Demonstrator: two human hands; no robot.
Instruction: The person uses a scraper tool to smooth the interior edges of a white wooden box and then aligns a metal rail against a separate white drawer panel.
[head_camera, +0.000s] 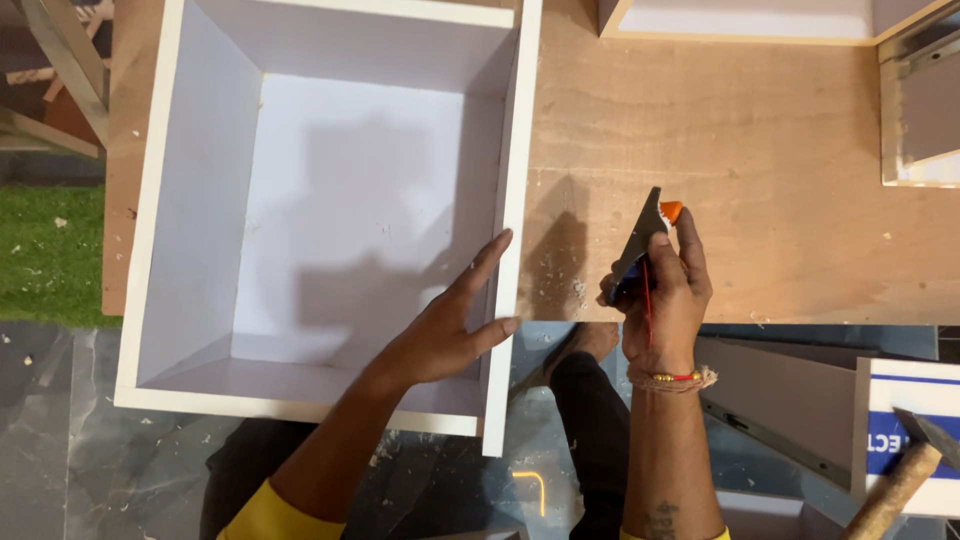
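Left hand (447, 325): open, fingers spread flat against the inner face of the right side wall of the white box (205, 200), thumb hooked over the top edge of that wall. Not gripping, just pressed on the panel.

Right hand (668, 290): closed around a small dark tube-like container with an orange cap (645, 240), cap end pointing up and away from the wrist. Looks like a glue or adhesive tube, can't confirm from this angle. Red-and-gold thread band (676, 377) on that wrist.

The box sits directly under and to the left of the left hand, open side up, its near corner overhanging the plywood worktop (760, 150). The right hand hovers just right of the box's side wall, over the worktop's near edge, not touching the box.

Sawdust specks (560, 285) on the worktop between the two hands.

Further right of the right hand and lower: a hammer (905, 475) with a wooden handle, head resting on a white-and-blue board (900, 385). Beyond the right hand, at the far edge: another white panel piece (745, 20).
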